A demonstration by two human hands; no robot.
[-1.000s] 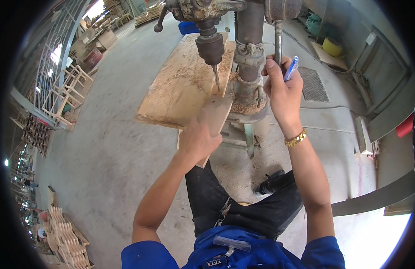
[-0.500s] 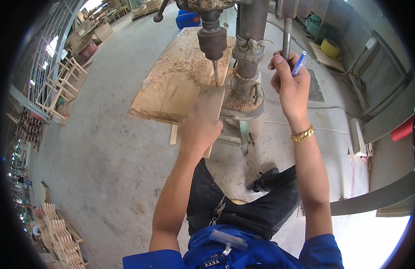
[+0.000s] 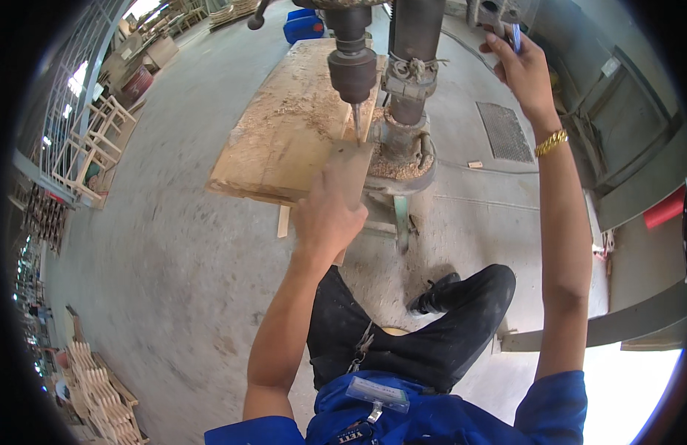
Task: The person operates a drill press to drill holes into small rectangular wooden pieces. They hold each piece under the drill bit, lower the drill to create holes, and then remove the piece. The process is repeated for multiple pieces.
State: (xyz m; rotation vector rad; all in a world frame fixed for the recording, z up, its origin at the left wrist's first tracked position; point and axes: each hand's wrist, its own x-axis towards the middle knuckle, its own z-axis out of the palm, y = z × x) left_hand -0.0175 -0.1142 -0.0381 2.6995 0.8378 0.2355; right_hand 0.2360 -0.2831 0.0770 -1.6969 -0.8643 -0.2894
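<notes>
My left hand (image 3: 329, 219) is closed round a narrow wooden board (image 3: 351, 167), pressing it on the wide wooden worktable (image 3: 262, 152). Above the board's far end hangs the drill press chuck (image 3: 352, 74) with its drill bit (image 3: 357, 122). The bit's tip is at the board's surface; whether it has entered the wood I cannot tell. At the upper right, my right hand (image 3: 525, 70) is raised, its fingers curled beside the drill press lever hub (image 3: 493, 10). A blue-and-white pen (image 3: 515, 37) is tucked in those fingers. The lever itself is mostly hidden by the hand.
The press column (image 3: 414, 67) stands right of the chuck, on a base (image 3: 403, 167) strewn with shavings. Wood shavings (image 3: 303, 107) litter the worktable. A blue case (image 3: 303, 27) sits beyond it. Wooden frames (image 3: 102, 148) stand left; a dark mat (image 3: 504, 132) lies right.
My right hand has moved up and to the right, away from me, with the pen still in it. The lever rod seen before is now mostly hidden. My left hand stays on the board.
</notes>
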